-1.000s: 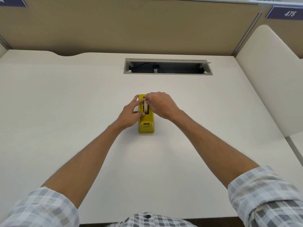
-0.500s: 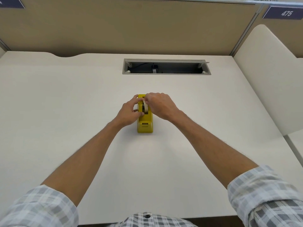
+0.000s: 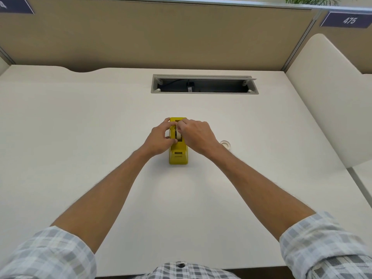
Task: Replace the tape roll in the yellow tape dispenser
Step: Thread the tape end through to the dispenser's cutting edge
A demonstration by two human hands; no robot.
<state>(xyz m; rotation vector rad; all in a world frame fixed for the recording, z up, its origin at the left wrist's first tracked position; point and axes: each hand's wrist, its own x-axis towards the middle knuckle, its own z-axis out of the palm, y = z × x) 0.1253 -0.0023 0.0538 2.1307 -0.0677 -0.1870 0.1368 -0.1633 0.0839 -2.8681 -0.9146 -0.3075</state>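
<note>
Tape roll point(image 3: 178, 135) sits upright in the yellow dispenser point(image 3: 178, 156), pinched by the right hand point(image 3: 196, 135); the left hand point(image 3: 160, 140) clamps the dispenser's side. Mid-tabletop point(image 3: 80, 137), a clear ring point(image 3: 225, 143) lies just right.

I count 1 yellow tape dispenser point(image 3: 178, 156) on the desk point(image 3: 80, 127). I see 2 tape rolls: 1 white roll point(image 3: 178, 134) seated in the dispenser's slot, and 1 clear roll point(image 3: 225, 143) lying flat on the desk to my right. My 2 hands are here, 1 left hand point(image 3: 160, 139) and 1 right hand point(image 3: 196, 135). There is 1 cable slot point(image 3: 204, 84) in the desk and 2 blue signs point(image 3: 347, 20) on the partition.
</note>
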